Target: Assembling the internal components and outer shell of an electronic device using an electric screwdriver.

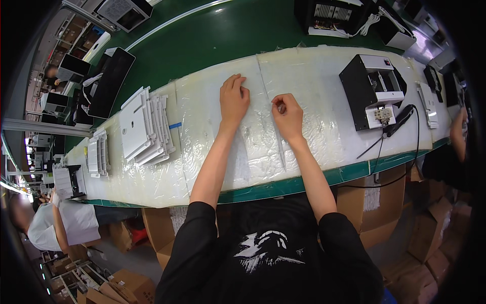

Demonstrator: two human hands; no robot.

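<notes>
Over the plastic-covered worktop (212,91), my left hand (234,100) rests with its fingers loosely bent and nothing visible in it. To its right, my right hand (289,115) is curled, thumb and forefinger nearly meeting in a ring. Whatever it may hold is hidden or too small to make out. Left of my hands lies a stack of white plastic panels (139,126). A black-and-white boxy device (372,91) with an open front stands to the right. Beside it lies a black corded handheld tool (400,121). Neither hand touches the panels or the device.
A smaller pile of white parts (97,154) lies farther left. Blue tape (175,125) marks the worktop. Beyond runs a green conveyor belt (202,40) with black-and-white machines (329,17). Cardboard boxes (374,213) stand below the edge. Co-workers sit at left (71,218) and right (458,134).
</notes>
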